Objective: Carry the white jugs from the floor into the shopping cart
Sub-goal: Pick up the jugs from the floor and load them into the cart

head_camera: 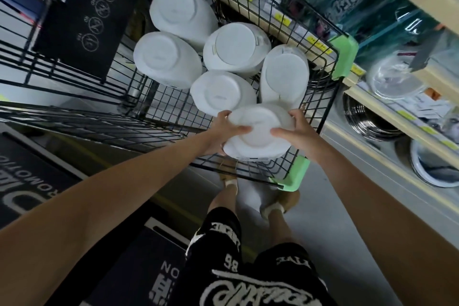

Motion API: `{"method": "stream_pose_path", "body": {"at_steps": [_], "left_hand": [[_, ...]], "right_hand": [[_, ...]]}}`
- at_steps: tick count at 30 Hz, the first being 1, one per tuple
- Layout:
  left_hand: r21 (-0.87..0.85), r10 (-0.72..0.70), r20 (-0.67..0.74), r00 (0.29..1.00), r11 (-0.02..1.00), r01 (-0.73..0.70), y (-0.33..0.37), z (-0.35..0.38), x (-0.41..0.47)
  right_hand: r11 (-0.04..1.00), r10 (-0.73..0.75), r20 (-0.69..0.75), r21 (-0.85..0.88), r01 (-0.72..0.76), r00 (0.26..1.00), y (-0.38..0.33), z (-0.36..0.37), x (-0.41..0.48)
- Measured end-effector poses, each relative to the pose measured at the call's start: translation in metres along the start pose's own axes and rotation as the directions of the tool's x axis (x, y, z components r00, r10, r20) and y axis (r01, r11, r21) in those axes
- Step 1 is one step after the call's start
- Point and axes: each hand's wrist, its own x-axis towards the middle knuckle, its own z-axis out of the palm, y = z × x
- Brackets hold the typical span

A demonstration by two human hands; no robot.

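Closest in, black shorts (248, 268) with white lettering, below and behind both wrists; two bare forearms stretched forward and down, converging on one point; left hand (222, 131) clamped on the left side of one white jug (258, 136), thumb laid across its base, fingers curled over the far edge; right hand (299, 131) clamped on the opposite side, thumb likewise on the base; held base-up toward the camera, within the near right corner of the black wire shopping cart (330, 97); resting on the cart floor or not, cannot tell. Just beyond the fingertips, five more white jugs (236, 49), all base-up in the cart, packed close together; six counted in all. Two green corner guards (344, 57) on the cart; one beyond and right of the right hand, one just beneath its wrist. Further right of that hand, shelves (372, 107) of metal bowls.
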Motion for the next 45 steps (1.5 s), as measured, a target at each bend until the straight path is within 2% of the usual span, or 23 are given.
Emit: {"method": "stream_pose_path", "body": {"at_steps": [4, 8, 11, 14, 17, 21, 26, 31, 36, 39, 42, 45], "left_hand": [[0.031, -0.012, 0.072, 0.997, 0.999, 0.010, -0.003, -0.003, 0.004], [0.100, -0.027, 0.105, 0.994, 0.995, 0.016, -0.007, -0.003, 0.009], [0.114, -0.026, 0.130, 0.991, 0.993, 0.011, -0.007, -0.004, 0.012], [0.142, -0.030, 0.145, 0.989, 0.990, 0.010, -0.004, -0.005, 0.015], [0.157, -0.031, 0.142, 0.989, 0.988, 0.008, -0.007, -0.002, 0.017], [0.275, 0.042, 0.072, 0.996, 0.959, -0.061, -0.007, 0.004, 0.012], [0.403, 0.214, 0.002, 0.977, 0.894, -0.197, 0.004, 0.024, -0.008], [0.419, 0.336, 0.027, 0.941, 0.851, -0.316, 0.034, 0.060, -0.048], [0.429, 0.432, 0.171, 0.885, 0.777, -0.462, 0.075, 0.135, -0.094], [0.522, 0.425, 0.309, 0.851, 0.672, -0.525, 0.087, 0.200, -0.120], [0.579, 0.422, 0.418, 0.804, 0.558, -0.594, 0.083, 0.277, -0.138], [0.585, 0.412, 0.481, 0.774, 0.507, -0.633, 0.060, 0.365, -0.157]], "right_hand": [[1.000, 0.008, 0.024, -0.023, -0.008, 1.000, -0.001, -0.002, 0.005], [0.985, -0.008, 0.011, -0.173, 0.010, 1.000, 0.003, 0.007, 0.010], [0.973, -0.008, -0.054, -0.230, -0.004, 0.999, 0.008, 0.018, 0.018], [0.975, 0.023, -0.105, -0.216, -0.045, 0.994, 0.008, 0.016, 0.024], [0.968, -0.009, -0.141, -0.248, -0.027, 0.990, 0.007, 0.011, 0.024], [0.964, -0.049, -0.216, -0.264, -0.010, 0.975, 0.008, 0.011, 0.017], [0.996, -0.082, -0.201, -0.049, 0.073, 0.976, 0.005, -0.002, -0.015], [0.983, -0.123, -0.226, 0.102, 0.149, 0.966, 0.004, -0.036, -0.069], [0.921, -0.120, -0.348, 0.312, 0.236, 0.930, 0.034, -0.091, -0.135], [0.891, -0.102, -0.424, 0.363, 0.272, 0.900, 0.068, -0.126, -0.181], [0.858, -0.065, -0.498, 0.414, 0.303, 0.865, 0.114, -0.161, -0.231], [0.829, -0.009, -0.565, 0.457, 0.322, 0.825, 0.171, -0.196, -0.281]]}}
